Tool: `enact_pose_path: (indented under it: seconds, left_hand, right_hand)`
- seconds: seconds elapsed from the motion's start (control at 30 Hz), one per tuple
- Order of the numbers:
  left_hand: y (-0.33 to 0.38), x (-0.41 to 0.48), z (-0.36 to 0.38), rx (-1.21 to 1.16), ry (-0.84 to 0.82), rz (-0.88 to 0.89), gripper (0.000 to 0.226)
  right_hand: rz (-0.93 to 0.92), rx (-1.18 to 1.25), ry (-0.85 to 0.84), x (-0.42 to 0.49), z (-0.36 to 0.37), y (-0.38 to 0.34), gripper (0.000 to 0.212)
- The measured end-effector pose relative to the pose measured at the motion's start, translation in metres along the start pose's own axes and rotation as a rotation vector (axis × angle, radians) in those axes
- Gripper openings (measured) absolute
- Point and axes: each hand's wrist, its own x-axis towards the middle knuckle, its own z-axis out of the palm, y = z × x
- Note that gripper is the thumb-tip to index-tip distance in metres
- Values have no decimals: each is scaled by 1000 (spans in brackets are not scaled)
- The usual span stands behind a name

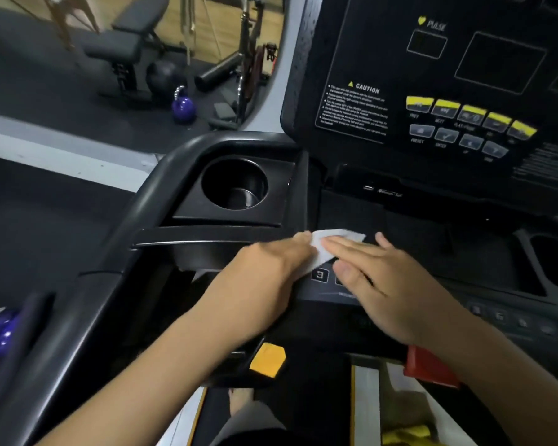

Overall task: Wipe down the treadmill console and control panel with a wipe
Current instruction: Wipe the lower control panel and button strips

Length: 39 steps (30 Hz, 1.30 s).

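A white wipe (322,249) lies on the black lower control panel (416,252) of the treadmill, just right of the left cup holder (236,185). My right hand (377,278) lies flat on the wipe with straight fingers. My left hand (268,275) holds the wipe's left edge; its fingertips are hidden under the wipe. A number key (320,275) shows between the two hands. The upright console (432,75) with yellow and grey buttons stands at the upper right.
A yellow tab (268,360) and a red tab (429,365) sit at the panel's near edge. A second cup holder (554,265) is at the far right. Beyond the left handrail (136,214) are a bench, a blue kettlebell (183,106) and a foam roller.
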Motion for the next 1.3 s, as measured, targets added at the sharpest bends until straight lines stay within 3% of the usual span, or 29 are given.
enact_pose_path:
  seconds: [0.17,0.33,0.47,0.67,0.83,0.93,1.1,1.3]
  left_hand:
    - [25,-43,-1,47,-40,-64,67]
    - [54,-49,8,222,-7,-176,39]
    - [56,-24,21,233,-32,-317,51]
    - [84,-88,14,130,-26,-360,53]
    - [77,-57,24,196,-30,-346,56]
    - [77,-26,27,211,-64,-256,51]
    - [79,-65,29,129,-101,-86,45]
    - [49,-52,14,115,-90,-286,55]
  right_hand:
    - [-157,-332,49,-53,27,-20,67]
    - [-141,-356,25,-56,30,-14,69]
    - [-123,-343,74,-28,25,-2,68]
    - [-313,-350,68,-82,64,-7,70]
    - [-196,-371,103,-55,34,-1,73]
    - [-94,-375,112,-51,24,7,64]
    - [-137,-359,152,-105,53,1,67]
    - [-57,-328,81,-65,42,-19,65]
